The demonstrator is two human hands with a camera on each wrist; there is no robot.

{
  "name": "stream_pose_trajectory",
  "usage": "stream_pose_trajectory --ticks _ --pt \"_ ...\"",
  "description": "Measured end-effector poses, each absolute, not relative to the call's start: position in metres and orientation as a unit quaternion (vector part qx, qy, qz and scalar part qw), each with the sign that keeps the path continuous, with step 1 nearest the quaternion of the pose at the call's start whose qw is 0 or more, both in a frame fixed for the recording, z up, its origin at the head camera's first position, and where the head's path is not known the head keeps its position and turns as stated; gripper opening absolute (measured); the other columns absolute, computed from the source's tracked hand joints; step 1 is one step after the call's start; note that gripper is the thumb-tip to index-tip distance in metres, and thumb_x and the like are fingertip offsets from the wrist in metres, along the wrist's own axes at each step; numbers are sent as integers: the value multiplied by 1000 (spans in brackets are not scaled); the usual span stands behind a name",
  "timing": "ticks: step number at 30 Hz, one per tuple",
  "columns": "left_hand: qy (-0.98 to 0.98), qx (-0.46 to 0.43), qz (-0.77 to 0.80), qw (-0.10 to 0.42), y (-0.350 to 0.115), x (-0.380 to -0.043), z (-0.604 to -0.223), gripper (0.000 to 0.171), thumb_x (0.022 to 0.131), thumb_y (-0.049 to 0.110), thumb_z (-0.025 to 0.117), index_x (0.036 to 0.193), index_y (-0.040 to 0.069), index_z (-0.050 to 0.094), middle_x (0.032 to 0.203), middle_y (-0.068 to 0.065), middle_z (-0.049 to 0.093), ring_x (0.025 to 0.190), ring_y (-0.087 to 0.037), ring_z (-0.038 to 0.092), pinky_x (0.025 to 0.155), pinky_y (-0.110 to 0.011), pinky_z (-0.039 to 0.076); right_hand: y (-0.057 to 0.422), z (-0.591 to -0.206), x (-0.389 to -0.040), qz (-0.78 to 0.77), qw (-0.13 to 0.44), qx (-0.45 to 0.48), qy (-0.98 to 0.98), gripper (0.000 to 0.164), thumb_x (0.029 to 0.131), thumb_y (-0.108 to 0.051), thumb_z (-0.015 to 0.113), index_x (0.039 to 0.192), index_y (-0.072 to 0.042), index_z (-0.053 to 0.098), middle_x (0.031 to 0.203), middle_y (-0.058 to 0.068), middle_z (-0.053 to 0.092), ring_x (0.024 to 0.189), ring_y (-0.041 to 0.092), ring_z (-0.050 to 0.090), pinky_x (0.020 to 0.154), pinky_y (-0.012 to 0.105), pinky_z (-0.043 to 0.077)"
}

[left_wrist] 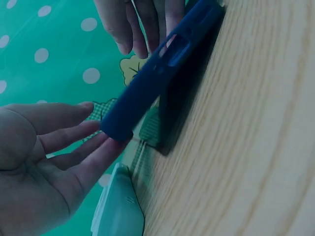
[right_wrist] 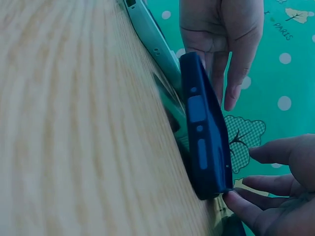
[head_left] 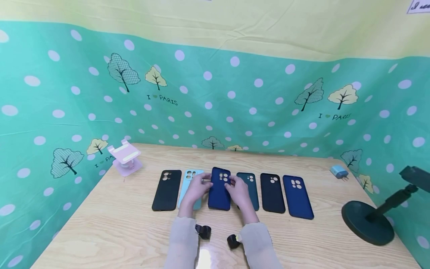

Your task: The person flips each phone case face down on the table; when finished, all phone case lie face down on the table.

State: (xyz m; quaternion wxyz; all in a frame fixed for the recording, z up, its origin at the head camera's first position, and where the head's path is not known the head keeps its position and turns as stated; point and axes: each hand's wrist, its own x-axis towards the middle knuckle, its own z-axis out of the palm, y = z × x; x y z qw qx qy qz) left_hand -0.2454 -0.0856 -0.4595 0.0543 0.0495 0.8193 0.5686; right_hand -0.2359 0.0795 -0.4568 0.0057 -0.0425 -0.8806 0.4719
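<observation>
A dark blue phone case (head_left: 220, 194), camera holes upward, is held at its edges between both hands, tilted with its left side raised above the wooden table. My left hand (head_left: 197, 186) holds the left edge. In the left wrist view, its fingertips (left_wrist: 118, 142) meet the underside of the case's near corner. My right hand (head_left: 239, 189) holds the opposite edge, with a fingertip (right_wrist: 230, 196) against the corner. A light blue phone case (head_left: 183, 188) lies partly hidden beneath my left hand. Beside my right hand lies a dark teal phone case (head_left: 252, 186), partly covered.
A black phone case (head_left: 167, 190) lies at far left of the row. Rightward lie another black case (head_left: 273, 194) and another blue case (head_left: 298, 198). A pink stand (head_left: 125, 158) stands back left, a blue charger (head_left: 339, 172) back right, a black-based stand (head_left: 367, 222) at right.
</observation>
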Motion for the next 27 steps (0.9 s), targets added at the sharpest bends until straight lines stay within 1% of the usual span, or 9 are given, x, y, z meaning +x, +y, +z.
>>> stream_pose_trajectory --ticks 2,3,6,9,10,12,18,22,27 --pt "819 53 570 40 -88 -245 -460 43 90 1 62 132 -8 53 122 -25 62 106 -34 66 89 -38 58 79 -459 -237 476 5 -41 -879 42 93 -13 62 132 3 55 131 22 59 122 33 58 99 42 52" --pt "819 66 569 26 -90 -245 -461 43 89 2 64 130 -10 54 117 -25 64 101 -30 68 84 -35 59 78 -460 -237 478 5 -37 -878 42 93 -12 62 132 3 55 130 22 59 122 33 58 99 42 52" --pt "816 62 575 23 -92 -245 -460 45 88 3 66 129 -11 54 111 -25 66 94 -26 70 79 -33 60 76 -461 -236 486 2 -27 -873 42 93 -11 62 132 4 55 130 23 60 122 33 59 99 41 52" --pt "806 37 590 30 -92 -245 -460 45 89 2 65 130 -11 53 111 -27 66 95 -28 69 79 -33 60 73 -461 -235 494 -1 -15 -869 42 93 -10 62 131 5 55 130 23 60 121 34 59 99 42 52" --pt "803 17 594 39 -92 -246 -459 45 89 1 64 131 -10 52 113 -27 65 98 -31 69 81 -35 60 72 -460 -234 495 0 -14 -869 42 93 -10 62 131 5 55 129 23 60 121 33 59 99 41 52" --pt "801 6 598 38 -91 -246 -459 44 89 -1 62 131 -11 52 113 -28 64 100 -33 68 81 -34 60 71 -460 -234 496 6 -13 -868 42 93 -9 63 131 5 55 129 23 61 121 33 59 99 42 52" --pt "804 -10 593 32 -91 -244 -456 42 90 -3 62 130 -12 53 114 -28 65 98 -31 68 78 -33 60 67 -458 -232 470 39 0 -882 34 91 -10 64 124 1 63 119 18 68 112 30 64 96 43 54" --pt "807 -9 589 28 -93 -245 -454 42 89 -2 62 129 -11 54 114 -28 65 96 -29 69 75 -32 60 65 -458 -231 461 25 23 -887 32 92 -11 64 122 1 64 117 15 69 109 28 66 93 41 55" --pt "807 -8 590 25 -97 -246 -454 41 90 -2 61 129 -12 54 114 -30 65 95 -29 70 75 -33 61 63 -457 -230 466 0 38 -884 35 94 -13 61 126 1 61 123 16 67 112 28 65 95 41 54"
